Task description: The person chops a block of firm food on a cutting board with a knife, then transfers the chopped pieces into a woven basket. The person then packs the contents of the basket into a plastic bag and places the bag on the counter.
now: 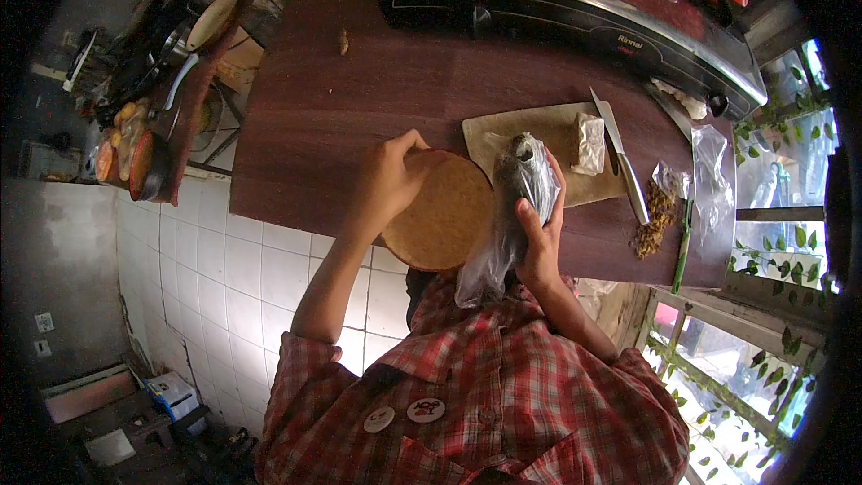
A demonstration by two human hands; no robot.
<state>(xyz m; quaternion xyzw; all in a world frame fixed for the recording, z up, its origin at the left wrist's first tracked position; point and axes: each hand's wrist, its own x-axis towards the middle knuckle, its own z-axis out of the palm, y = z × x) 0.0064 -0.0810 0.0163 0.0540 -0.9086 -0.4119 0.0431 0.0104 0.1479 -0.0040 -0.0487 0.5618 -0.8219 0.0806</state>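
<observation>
My left hand (397, 178) grips the upper left rim of a round, flat, brown disc (441, 212), perhaps a lid or plate, tilted over the table's front edge. Just right of it, my right hand (542, 222) is closed around a clear plastic bag (532, 172) with something dark inside; what it is I cannot tell. The bag's loose end hangs down towards my shirt. Behind the bag lies a tan cutting board (488, 128), bearing a pale wrapped block (589, 143). A knife with a metal handle (630, 178) lies across the board's right edge.
A Rinnai gas stove (572, 20) stands along the back. On the right are brown crumbly scraps (652, 225), a green-handled knife (683, 249) and an empty plastic bag (710, 178). Pans and a bowl (145, 165) of produce sit on a side surface at left. Windows line the right.
</observation>
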